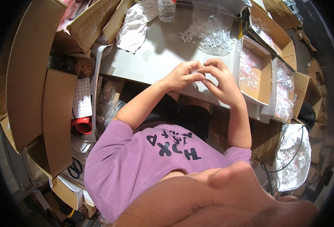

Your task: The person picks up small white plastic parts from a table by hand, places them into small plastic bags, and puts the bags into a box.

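Both hands meet above the near edge of the white table. My left hand (183, 76) is closed, its thumb pressed toward the curled fingers, on a small clear plastic bag (194, 71). From the right, my right hand (223, 84) reaches to the same bag with bent fingers and thumb, gripping at its side. Fingers hide most of the bag, and its contents cannot be made out. Beyond the hands, a pile of small white round pieces (206, 32) spills from a large clear plastic bag (222, 19) onto the table (136, 68).
To the right stand an open cardboard box (264, 77) of small clear bags and another box of filled bags (283, 89). A bottle (167, 11) and white cloth (133, 32) lie farther back. Tall cardboard boxes (28, 72) crowd the left, near a red ring-shaped object (83, 125).
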Demonstrator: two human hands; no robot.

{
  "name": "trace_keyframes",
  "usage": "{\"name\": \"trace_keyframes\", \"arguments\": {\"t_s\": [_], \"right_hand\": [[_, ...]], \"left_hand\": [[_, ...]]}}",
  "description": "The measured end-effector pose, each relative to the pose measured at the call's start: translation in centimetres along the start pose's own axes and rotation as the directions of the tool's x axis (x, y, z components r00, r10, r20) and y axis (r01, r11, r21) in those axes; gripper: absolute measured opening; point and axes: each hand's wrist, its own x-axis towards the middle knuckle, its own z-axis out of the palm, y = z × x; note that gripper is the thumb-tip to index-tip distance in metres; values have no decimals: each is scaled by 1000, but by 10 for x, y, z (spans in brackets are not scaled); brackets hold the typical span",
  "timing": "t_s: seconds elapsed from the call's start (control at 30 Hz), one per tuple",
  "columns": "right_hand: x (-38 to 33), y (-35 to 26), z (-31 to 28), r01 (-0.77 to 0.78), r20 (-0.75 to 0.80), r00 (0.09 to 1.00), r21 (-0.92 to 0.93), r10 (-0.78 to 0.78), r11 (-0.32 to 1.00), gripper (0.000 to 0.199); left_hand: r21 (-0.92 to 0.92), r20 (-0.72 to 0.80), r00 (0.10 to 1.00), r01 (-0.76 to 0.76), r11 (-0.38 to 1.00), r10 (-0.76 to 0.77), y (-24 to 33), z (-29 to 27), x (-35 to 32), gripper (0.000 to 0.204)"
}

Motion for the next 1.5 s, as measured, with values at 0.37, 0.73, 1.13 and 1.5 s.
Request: {"name": "trace_keyframes", "arguments": {"t_s": [0.37, 0.73, 1.13, 1.5], "right_hand": [[-1, -2, 4, 48, 1, 999, -67, -48, 997, 18], [-9, 2, 2, -157, -147, 973, 131, 176, 979, 13], [-13, 0, -2, -274, -51, 960, 45, 276, 961, 15], [-19, -1, 6, -169, -137, 978, -59, 159, 984, 10]], "left_hand": [[-25, 113, 993, -26, 999, 29, 3, 6, -1, 25], [347, -168, 936, -237, 907, 309, 24, 12, -3, 16], [531, -166, 929, -197, 824, 330, 30, 23, -4, 10], [413, -195, 968, -63, 909, 156, 32, 26, -4, 14]]}}
